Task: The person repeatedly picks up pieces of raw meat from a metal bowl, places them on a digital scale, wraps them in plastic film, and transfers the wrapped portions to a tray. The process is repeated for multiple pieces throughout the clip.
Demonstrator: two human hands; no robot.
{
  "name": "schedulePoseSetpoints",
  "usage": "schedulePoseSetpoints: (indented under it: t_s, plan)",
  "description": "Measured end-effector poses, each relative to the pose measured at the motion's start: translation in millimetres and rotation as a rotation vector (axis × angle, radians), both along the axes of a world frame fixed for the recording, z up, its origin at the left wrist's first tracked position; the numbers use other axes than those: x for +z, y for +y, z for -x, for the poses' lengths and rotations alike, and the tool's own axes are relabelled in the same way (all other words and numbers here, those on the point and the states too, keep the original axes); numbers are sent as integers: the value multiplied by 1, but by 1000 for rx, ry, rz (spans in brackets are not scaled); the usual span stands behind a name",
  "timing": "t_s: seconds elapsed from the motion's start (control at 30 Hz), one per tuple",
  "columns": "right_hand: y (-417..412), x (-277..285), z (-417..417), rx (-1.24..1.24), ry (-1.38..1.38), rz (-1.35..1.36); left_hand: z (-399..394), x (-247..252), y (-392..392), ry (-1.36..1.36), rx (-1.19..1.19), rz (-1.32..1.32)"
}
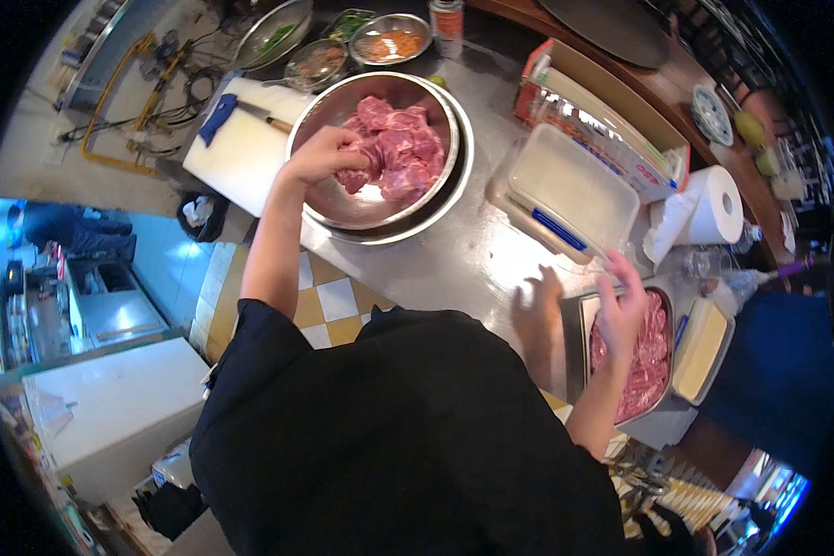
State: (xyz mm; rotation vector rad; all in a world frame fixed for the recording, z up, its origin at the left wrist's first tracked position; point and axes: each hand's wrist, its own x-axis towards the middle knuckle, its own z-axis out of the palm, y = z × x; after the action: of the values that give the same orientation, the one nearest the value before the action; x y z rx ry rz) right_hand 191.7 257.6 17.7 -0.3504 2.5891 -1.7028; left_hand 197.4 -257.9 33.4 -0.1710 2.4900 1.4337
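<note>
My left hand (pixel 333 154) reaches into a large steel bowl (pixel 452 118) and is closed on a piece of raw meat (pixel 353 179) at the left of a meat pile (pixel 406 142). Under that bowl sits a second, wider round vessel. My right hand (pixel 620 299) is raised over a metal tray (pixel 586 306) of sliced raw meat (pixel 646 361), its fingers bent near a thin clear film (pixel 591 260). Whether the fingers grip the film cannot be told. Just beyond lies a lidded clear plastic container (pixel 570 184) with a blue clip (pixel 558 229).
A white cutting board (pixel 240 153) with a knife (pixel 254 109) and blue cloth (pixel 217 119) lies left. Small bowls (pixel 393 38) of chopped food stand behind. An open carton (pixel 598 118), paper roll (pixel 712 205) and another container (pixel 702 351) are right. A person in dark blue (pixel 778 375) stands close.
</note>
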Motion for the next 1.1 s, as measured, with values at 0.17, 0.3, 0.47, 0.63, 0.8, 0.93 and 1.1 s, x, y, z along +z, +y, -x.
schedulePoseSetpoints:
  t_s: [0.17, 0.3, 0.47, 0.63, 0.8, 0.93, 1.1]
  plan:
    - [-91, 10, 31, 214, -167, 525, 35, 49, 109, 115, -177, -962]
    - [-101, 19, 65, 442, -498, 892, 67, 41, 185, 53, -187, -1136]
    - [-61, 23, 98, 217, -466, 689, 116, 6, 216, -22, -278, -966]
    - [-25, 7, 131, 47, -421, 369, 148, -10, 246, 142, -187, -526]
    - [-10, -26, 148, 30, -444, 208, 157, -39, 265, 256, -150, -372]
    - [4, -41, 145, -258, -105, -278, 149, -50, 257, 567, -104, 136]
    - [60, -67, 98, -299, -124, -638, 102, -130, 236, 515, 175, 134]
